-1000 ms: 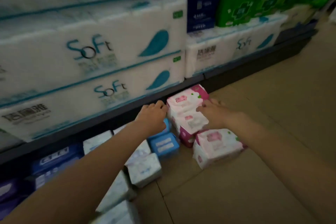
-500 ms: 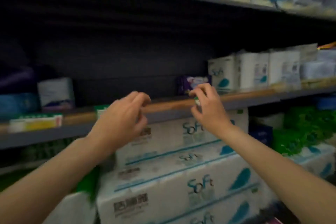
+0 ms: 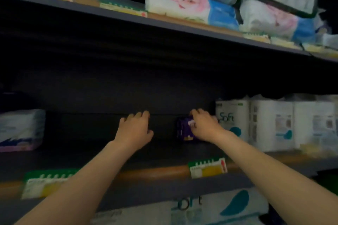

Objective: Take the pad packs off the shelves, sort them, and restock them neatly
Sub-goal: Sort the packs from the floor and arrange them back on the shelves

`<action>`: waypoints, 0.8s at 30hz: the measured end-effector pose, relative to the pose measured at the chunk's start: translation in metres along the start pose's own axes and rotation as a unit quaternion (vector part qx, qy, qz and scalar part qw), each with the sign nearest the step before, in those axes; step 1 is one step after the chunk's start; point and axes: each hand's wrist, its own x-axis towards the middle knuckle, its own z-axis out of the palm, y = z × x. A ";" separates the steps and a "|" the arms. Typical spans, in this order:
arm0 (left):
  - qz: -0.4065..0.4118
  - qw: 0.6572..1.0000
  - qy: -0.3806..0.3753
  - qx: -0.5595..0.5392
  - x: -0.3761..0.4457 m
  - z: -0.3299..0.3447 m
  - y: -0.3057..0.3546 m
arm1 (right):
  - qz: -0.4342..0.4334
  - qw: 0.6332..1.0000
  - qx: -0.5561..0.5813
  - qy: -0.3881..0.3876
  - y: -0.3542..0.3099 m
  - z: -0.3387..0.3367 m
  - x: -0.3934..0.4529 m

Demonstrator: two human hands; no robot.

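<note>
Two bare forearms came into the head view from the lower corners, uncovered from the frame edge right up to the wrists; no sleeve or cuff showed anywhere along them. The left hand [image 3: 134, 129] and the right hand [image 3: 204, 126] were also bare, without gloves. No ring, watch, bracelet or strap could be made out on either wrist or on the fingers, though the picture was dim and soft, so the nails and any small marks could not be made out.
</note>
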 end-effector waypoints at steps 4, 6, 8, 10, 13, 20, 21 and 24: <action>-0.016 0.999 -0.027 0.037 0.025 0.032 0.006 | -0.038 0.988 -0.016 -0.149 0.026 0.040 0.050; -0.007 0.999 -0.026 0.037 0.025 0.041 0.002 | -0.054 0.984 -0.022 -0.167 0.032 0.054 0.073; -0.002 0.999 -0.014 0.035 0.024 0.046 -0.001 | -0.050 0.984 -0.033 -0.166 0.036 0.064 0.090; -0.001 0.999 -0.012 0.035 0.024 0.051 -0.003 | -0.047 0.983 -0.046 -0.173 0.036 0.073 0.100; 0.009 0.999 -0.021 0.025 0.026 0.056 -0.002 | -0.106 0.986 -0.066 -0.111 0.031 0.075 0.103; 0.009 0.998 -0.046 0.034 0.017 0.046 -0.001 | -0.081 0.957 -0.156 -0.231 0.028 0.064 0.086; 0.013 0.998 -0.044 0.040 0.015 0.042 0.000 | -0.088 0.964 -0.131 -0.215 0.027 0.058 0.081; 0.018 1.000 0.004 0.004 0.013 0.026 -0.002 | -0.097 0.990 -0.010 -0.099 0.023 0.024 0.076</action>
